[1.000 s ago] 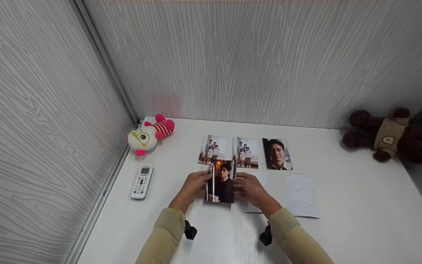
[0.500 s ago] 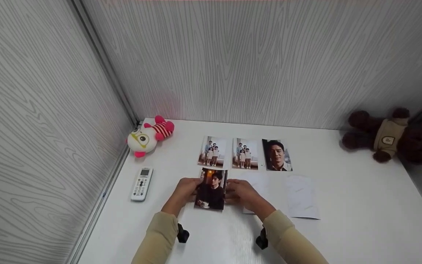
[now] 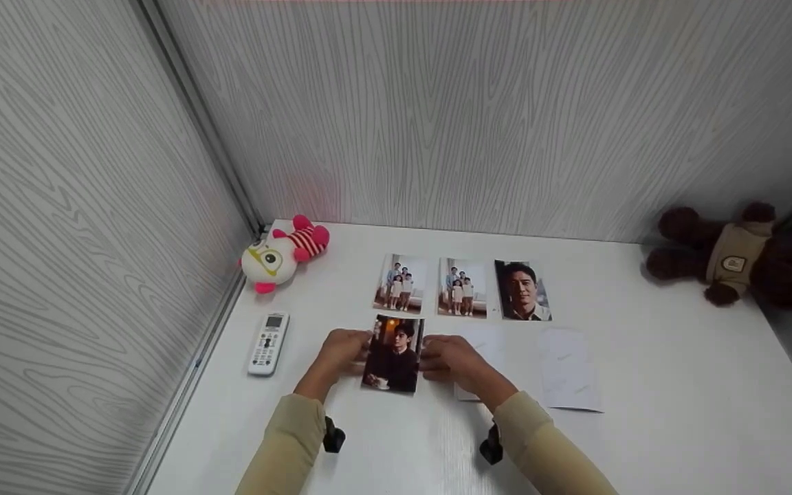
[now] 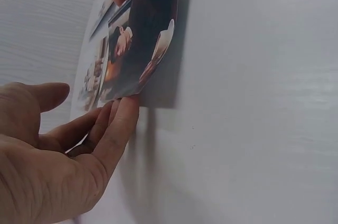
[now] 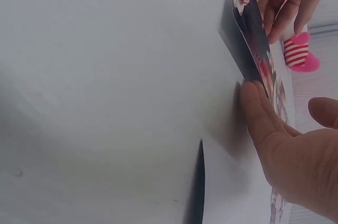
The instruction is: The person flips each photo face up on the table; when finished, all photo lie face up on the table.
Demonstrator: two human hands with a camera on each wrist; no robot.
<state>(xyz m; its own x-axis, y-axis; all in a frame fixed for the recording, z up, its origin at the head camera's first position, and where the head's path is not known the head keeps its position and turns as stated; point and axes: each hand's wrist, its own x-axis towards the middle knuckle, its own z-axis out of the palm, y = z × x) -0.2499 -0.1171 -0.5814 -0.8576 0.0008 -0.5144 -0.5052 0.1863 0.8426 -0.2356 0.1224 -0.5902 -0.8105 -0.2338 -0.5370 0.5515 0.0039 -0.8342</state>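
A dark photo (image 3: 393, 357) of a seated person with a cup lies face up in front of the left family photo (image 3: 399, 283). In the left wrist view its near edge curves up off the table. My left hand (image 3: 341, 352) touches its left edge with extended fingers, the thumb (image 4: 52, 96) raised clear of it. On the opposite edge, the straight fingers of my right hand (image 3: 456, 361) touch the photo, thumb also lifted. Beneath and beside the right hand lies a white card (image 3: 489, 344), partly hidden by it.
Another family photo (image 3: 462, 287) and a portrait photo (image 3: 522, 290) continue the back row. A second white card (image 3: 568, 369) lies to the right. At left are a remote control (image 3: 269, 344) and a pink-and-white plush toy (image 3: 284, 254); a brown teddy bear (image 3: 740, 258) lies far right.
Both hands have brought the dark photo left and toward the person, off the left family photo's lower edge. In the last half second it has shifted only slightly left.
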